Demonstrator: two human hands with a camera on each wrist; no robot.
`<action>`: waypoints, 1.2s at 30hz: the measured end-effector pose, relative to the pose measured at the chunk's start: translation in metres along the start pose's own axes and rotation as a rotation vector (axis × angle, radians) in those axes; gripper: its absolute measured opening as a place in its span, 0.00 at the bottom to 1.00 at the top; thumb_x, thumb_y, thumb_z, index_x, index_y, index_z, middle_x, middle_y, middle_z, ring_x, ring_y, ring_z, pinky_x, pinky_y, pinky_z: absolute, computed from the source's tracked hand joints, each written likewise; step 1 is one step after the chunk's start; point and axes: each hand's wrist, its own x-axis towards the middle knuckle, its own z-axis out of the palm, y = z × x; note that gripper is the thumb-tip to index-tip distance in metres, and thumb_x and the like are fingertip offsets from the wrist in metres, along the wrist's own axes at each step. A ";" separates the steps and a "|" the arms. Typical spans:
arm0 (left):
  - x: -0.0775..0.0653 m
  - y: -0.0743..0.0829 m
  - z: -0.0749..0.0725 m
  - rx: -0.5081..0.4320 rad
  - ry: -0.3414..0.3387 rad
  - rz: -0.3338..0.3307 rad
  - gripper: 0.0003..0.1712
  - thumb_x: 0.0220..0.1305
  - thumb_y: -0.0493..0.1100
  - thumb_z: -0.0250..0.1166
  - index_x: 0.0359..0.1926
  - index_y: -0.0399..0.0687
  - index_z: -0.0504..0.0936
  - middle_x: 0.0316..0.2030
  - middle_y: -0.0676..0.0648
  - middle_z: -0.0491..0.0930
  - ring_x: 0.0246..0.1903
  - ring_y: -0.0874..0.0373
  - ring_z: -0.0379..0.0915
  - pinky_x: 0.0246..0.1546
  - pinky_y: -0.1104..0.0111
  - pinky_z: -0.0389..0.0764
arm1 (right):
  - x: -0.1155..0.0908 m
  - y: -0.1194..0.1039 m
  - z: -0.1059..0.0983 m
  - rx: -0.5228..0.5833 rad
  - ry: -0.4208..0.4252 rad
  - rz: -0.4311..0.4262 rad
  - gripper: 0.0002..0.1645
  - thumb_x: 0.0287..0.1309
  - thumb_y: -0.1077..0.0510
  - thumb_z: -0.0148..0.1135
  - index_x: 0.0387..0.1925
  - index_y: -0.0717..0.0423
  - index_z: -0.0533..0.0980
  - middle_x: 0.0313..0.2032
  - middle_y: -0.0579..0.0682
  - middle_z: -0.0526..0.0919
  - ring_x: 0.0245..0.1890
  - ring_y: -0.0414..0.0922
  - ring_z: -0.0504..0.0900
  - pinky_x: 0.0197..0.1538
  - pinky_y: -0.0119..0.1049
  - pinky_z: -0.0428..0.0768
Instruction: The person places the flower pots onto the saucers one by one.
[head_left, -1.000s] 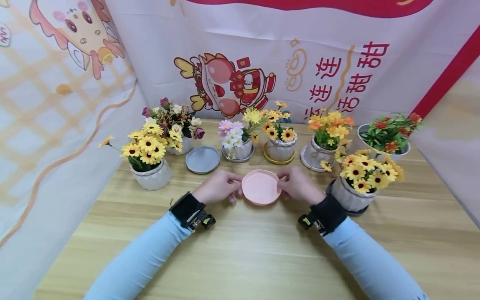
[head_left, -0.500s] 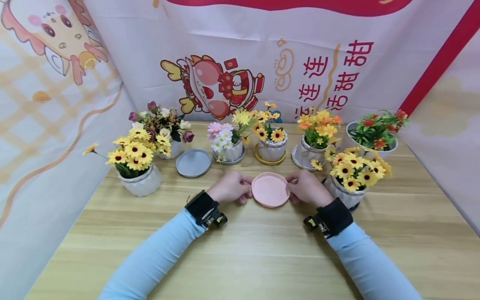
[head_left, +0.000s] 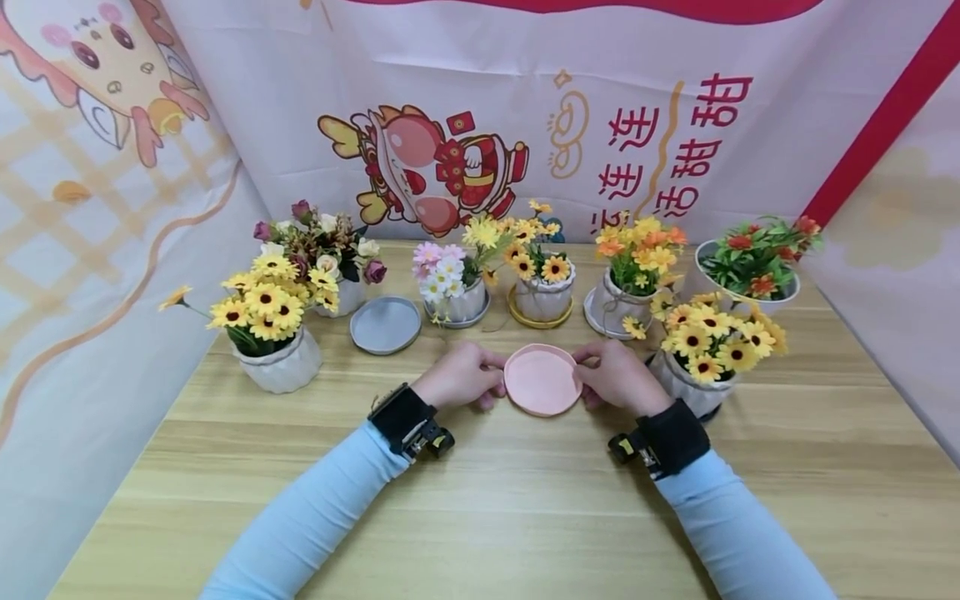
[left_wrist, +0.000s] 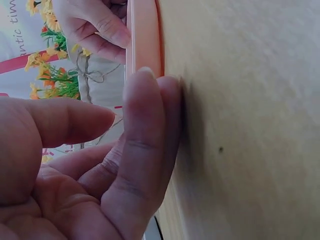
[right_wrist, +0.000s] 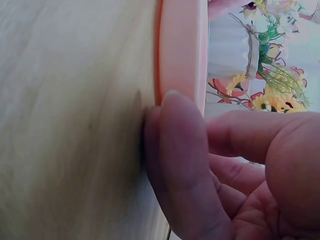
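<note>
A round pink plant saucer lies on the wooden table between my two hands. At its left edge, my left hand touches the rim with its fingertips; in the left wrist view the thumb stands apart from the saucer's side. On the opposite side, my right hand pinches the rim, thumb above and fingers against the outer wall. The right wrist view shows a fingertip against the saucer's wall. The right hand's far fingers are partly hidden.
A grey saucer lies at back left, beside a yellow-flowered pot. Several potted flowers line the back. Another yellow-flowered pot stands right behind the right hand. Printed cloth hangs behind the table.
Between the first two frames, the view shifts and the pots appear further left, while hands and pink saucer appear slightly further right. Since then, hardly anything has moved.
</note>
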 end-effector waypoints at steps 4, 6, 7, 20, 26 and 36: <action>-0.005 -0.002 -0.002 0.016 -0.004 0.004 0.21 0.67 0.32 0.59 0.60 0.37 0.79 0.28 0.46 0.85 0.21 0.53 0.82 0.23 0.67 0.86 | -0.001 -0.002 0.003 -0.011 -0.010 -0.010 0.18 0.69 0.60 0.57 0.57 0.63 0.76 0.25 0.53 0.83 0.21 0.44 0.84 0.26 0.37 0.86; -0.007 -0.003 -0.003 0.022 -0.008 0.005 0.21 0.67 0.33 0.60 0.60 0.38 0.79 0.28 0.45 0.85 0.22 0.53 0.82 0.24 0.67 0.86 | -0.001 -0.003 0.004 -0.017 -0.016 -0.021 0.18 0.69 0.60 0.57 0.57 0.63 0.76 0.25 0.53 0.82 0.21 0.44 0.84 0.25 0.37 0.86; -0.008 -0.003 -0.004 0.023 -0.010 0.002 0.21 0.67 0.33 0.59 0.60 0.38 0.79 0.29 0.45 0.85 0.22 0.53 0.82 0.24 0.67 0.86 | -0.001 -0.003 0.005 -0.015 -0.019 -0.025 0.17 0.69 0.61 0.57 0.56 0.63 0.76 0.25 0.53 0.82 0.21 0.44 0.84 0.25 0.37 0.86; -0.084 -0.011 -0.067 0.062 0.213 0.043 0.19 0.73 0.40 0.58 0.59 0.36 0.78 0.36 0.42 0.85 0.27 0.51 0.82 0.31 0.60 0.88 | 0.002 -0.001 0.004 -0.017 -0.043 -0.053 0.18 0.69 0.60 0.57 0.57 0.64 0.75 0.26 0.53 0.83 0.22 0.44 0.84 0.26 0.38 0.87; -0.145 -0.032 -0.115 0.076 0.435 0.036 0.19 0.75 0.45 0.56 0.58 0.38 0.79 0.38 0.40 0.84 0.33 0.46 0.84 0.33 0.66 0.88 | 0.000 0.000 0.000 -0.027 -0.043 -0.062 0.20 0.69 0.60 0.57 0.58 0.65 0.75 0.26 0.53 0.83 0.22 0.44 0.84 0.26 0.38 0.87; -0.214 -0.101 -0.175 0.000 0.678 -0.138 0.31 0.77 0.52 0.50 0.63 0.27 0.71 0.39 0.42 0.84 0.30 0.56 0.85 0.34 0.64 0.88 | -0.001 0.002 0.000 -0.028 -0.053 -0.082 0.19 0.69 0.61 0.56 0.58 0.66 0.75 0.26 0.53 0.83 0.21 0.45 0.84 0.26 0.38 0.87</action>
